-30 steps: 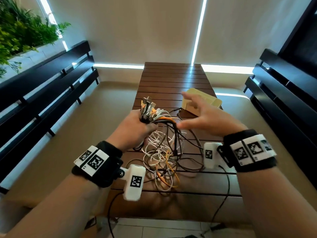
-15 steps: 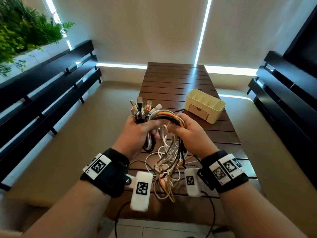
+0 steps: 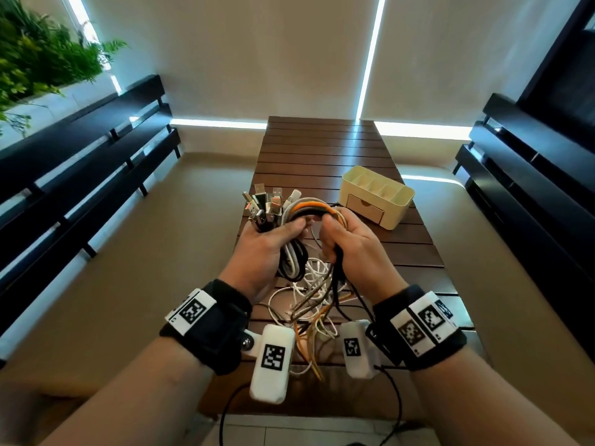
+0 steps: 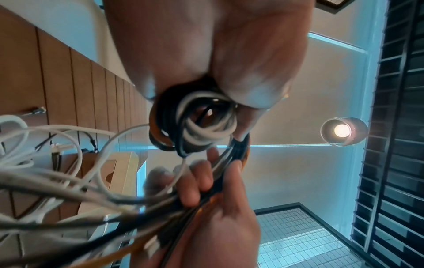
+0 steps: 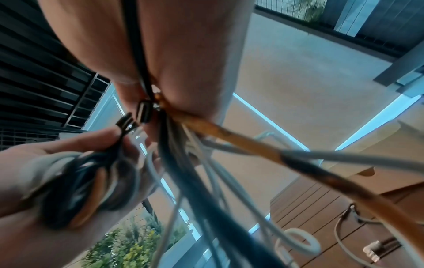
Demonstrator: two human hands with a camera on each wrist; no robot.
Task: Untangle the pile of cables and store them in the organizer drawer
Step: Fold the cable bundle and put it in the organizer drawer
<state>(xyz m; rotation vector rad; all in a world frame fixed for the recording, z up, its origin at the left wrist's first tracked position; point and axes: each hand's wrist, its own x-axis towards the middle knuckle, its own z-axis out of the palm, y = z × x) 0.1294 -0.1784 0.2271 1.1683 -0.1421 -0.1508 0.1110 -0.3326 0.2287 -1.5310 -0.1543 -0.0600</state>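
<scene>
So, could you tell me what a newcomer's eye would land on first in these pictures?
Most likely the bundle of cables held up at the centre, gripped by the left hand and the right hand, with a fan of USB plugs sticking up on its left. Loose strands trail down to the slatted table, and the cream organizer stands to the right, its drawer closed.

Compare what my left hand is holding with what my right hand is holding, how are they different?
The left hand grips the cables wound into a tight coil, with their metal plugs fanned upward; the right hand grips straight runs, with no plugs showing above it. Below the left hand only the coil's loop hangs; from the right hand loose strands trail down toward the table. Both hold the same mixed bundle: orange, black, white, grey.
</scene>
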